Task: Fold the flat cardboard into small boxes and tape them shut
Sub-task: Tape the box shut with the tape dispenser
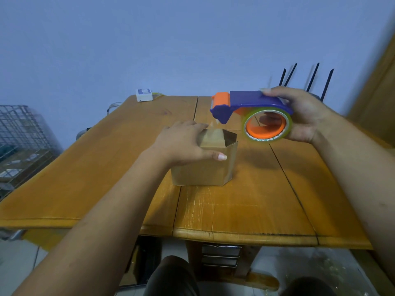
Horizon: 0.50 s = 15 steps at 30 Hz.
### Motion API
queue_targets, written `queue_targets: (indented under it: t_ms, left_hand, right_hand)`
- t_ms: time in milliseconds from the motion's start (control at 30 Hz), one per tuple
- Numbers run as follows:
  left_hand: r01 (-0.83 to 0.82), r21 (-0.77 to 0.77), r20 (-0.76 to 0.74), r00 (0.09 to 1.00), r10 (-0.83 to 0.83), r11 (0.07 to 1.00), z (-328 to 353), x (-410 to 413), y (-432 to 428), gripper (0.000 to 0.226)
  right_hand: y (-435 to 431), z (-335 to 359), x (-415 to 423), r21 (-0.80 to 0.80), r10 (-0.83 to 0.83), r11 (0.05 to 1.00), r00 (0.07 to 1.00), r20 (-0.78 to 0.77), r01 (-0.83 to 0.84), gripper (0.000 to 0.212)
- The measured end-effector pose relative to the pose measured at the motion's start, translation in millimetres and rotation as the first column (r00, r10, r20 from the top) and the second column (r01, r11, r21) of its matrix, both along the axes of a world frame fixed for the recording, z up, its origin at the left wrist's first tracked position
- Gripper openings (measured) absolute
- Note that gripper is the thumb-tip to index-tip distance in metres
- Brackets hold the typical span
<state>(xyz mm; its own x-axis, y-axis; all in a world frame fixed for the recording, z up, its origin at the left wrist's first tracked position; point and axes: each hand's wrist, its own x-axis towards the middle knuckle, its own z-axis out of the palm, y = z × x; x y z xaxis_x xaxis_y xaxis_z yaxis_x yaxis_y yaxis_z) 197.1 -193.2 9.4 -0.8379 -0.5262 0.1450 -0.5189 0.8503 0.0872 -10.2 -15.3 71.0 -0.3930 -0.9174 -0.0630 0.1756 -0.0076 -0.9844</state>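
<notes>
Pressing down with flat, straight fingers, the left hand rests on top of 1 small cardboard box, with the thumb lying along the near face. The box stands near the middle of a wooden surface, directly under that hand. Its top is only partly closed, and a dark gap shows at the right corner. The right hand is curled around a blue and orange tape dispenser, holding it in the air just above and to the right of the box, not touching it. A roll of clear tape sits in the dispenser. A faint strip seems to run from its nose toward the box top by the left fingertips, though blur makes this uncertain. The box is likely light, hollow and stiff at its edges, but easy to dent on the flaps. It could slide on the smooth wood, so steadying it from above over the closed flaps, or by 2 opposite side walls, looks best.
</notes>
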Motion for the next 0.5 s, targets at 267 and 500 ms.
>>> queue_targets:
  t_ms: [267,500]
  left_hand:
    - [-0.015,0.031,-0.009,1.0,0.015,0.999,-2,0,-3,0.118]
    - [-0.005,0.044,-0.078,0.997,0.008,0.999,-3,1,1,0.117]
  right_hand:
    - [1,-2,-8,0.113,-0.016,0.993,0.99,-0.142,0.032,0.033]
    - [-1,17,-14,0.313,0.079,0.948,0.919,-0.387,0.051,0.036]
